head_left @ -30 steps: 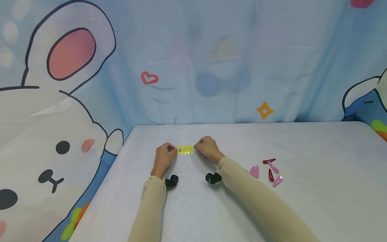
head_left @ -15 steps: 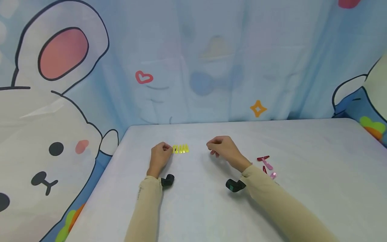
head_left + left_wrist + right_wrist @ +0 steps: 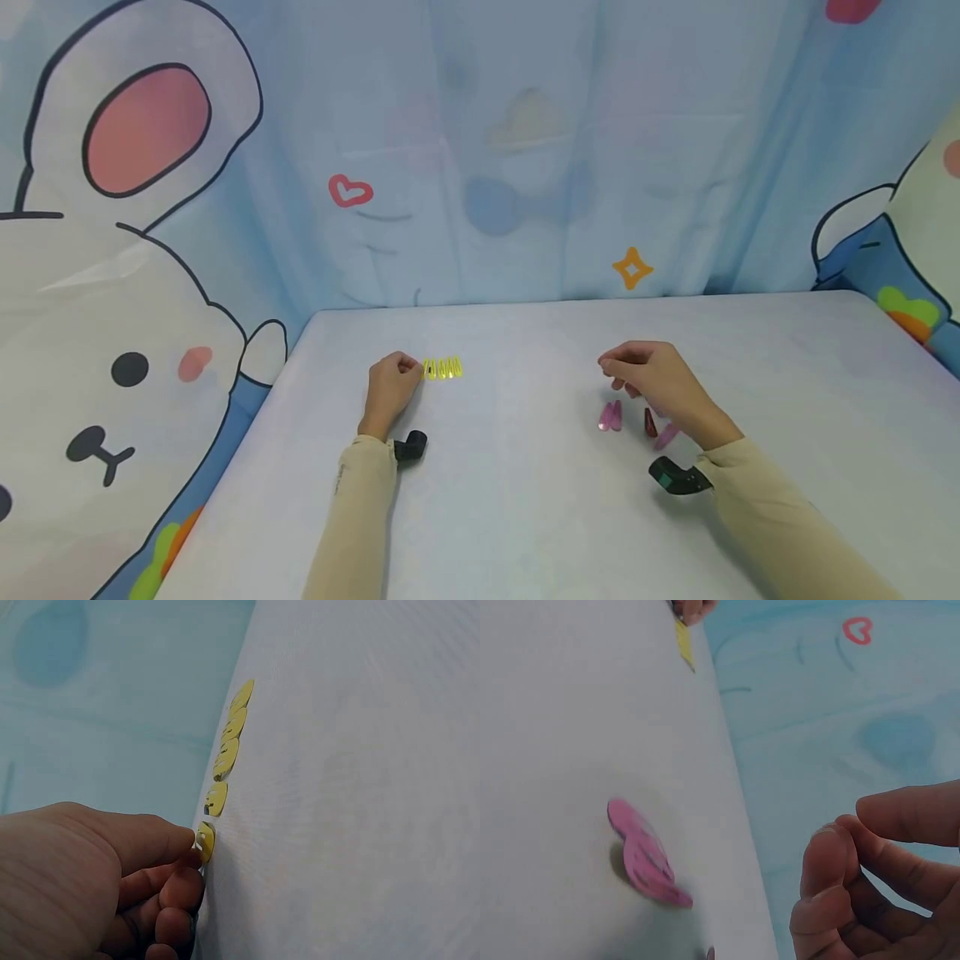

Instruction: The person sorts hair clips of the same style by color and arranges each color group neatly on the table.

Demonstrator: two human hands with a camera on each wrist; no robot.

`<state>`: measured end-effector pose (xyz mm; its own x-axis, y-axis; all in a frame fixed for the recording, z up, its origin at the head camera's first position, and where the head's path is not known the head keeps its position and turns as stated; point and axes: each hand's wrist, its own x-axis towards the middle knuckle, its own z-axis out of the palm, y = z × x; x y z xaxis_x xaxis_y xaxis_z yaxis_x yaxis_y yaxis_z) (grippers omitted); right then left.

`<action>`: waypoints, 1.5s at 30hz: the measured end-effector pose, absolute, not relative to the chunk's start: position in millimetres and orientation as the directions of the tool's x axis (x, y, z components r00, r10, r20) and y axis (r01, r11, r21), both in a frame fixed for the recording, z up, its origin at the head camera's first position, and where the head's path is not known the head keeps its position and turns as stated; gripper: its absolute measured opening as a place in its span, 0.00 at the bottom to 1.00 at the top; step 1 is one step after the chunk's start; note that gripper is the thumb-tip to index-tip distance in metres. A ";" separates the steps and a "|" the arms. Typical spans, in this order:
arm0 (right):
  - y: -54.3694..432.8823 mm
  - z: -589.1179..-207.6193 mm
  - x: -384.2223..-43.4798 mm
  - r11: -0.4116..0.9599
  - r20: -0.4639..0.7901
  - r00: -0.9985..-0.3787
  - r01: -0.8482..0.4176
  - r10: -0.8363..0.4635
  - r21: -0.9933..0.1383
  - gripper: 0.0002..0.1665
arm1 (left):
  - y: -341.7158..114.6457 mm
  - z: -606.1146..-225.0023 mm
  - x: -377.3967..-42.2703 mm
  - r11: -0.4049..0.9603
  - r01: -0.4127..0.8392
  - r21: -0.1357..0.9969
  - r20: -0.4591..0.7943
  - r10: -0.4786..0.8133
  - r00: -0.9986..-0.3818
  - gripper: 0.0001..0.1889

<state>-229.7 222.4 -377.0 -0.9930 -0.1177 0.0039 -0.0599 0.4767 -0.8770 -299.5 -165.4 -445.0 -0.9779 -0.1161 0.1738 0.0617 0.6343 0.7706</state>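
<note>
A row of several yellow hair clips (image 3: 450, 367) lies on the white table, left of centre. My left hand (image 3: 390, 390) is at the row's left end. In the left wrist view its thumb and forefinger pinch the nearest yellow hair clip (image 3: 207, 841). On the right, my right hand (image 3: 666, 382) hovers over the loose clips with loosely bent fingers and nothing between them. Two pink hair clips (image 3: 610, 416) lie side by side below its fingertips. A red hair clip (image 3: 649, 423) and another pink clip (image 3: 667, 436) are partly under the hand, which hides the others.
The table's back edge (image 3: 525, 303) meets a light blue printed curtain (image 3: 420, 250). A large cartoon figure (image 3: 172, 292) is printed on the cloth at left. Black wrist cameras (image 3: 678, 477) sit on both wrists.
My right hand has left the right end of the yellow row and moved right, over the pink and red clips. The left hand stays at the row. The head view has shifted slightly.
</note>
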 end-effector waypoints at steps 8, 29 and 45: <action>267.6 -386.8 -217.3 0.675 0.020 -0.999 -0.048 -0.049 -0.736 0.21 | -164.3 -442.3 -299.7 0.634 0.055 0.771 0.171 -0.123 -0.978 0.06; 273.1 -419.5 -219.0 0.798 0.126 -0.988 -0.146 -0.089 -0.585 0.07 | -80.9 -410.3 -275.3 0.480 0.199 0.855 0.206 0.038 -0.978 0.09; 271.1 -422.7 -221.9 0.810 0.140 -0.987 -0.147 -0.080 -0.568 0.08 | 57.5 -413.9 -238.2 0.739 0.240 0.630 -0.027 0.329 -0.944 0.07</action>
<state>-221.9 271.1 -422.7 -0.9869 -0.0804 0.1400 -0.1466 0.8096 -0.5684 -238.2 57.5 -413.9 -0.9439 0.3291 -0.0268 0.2396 0.7385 0.6302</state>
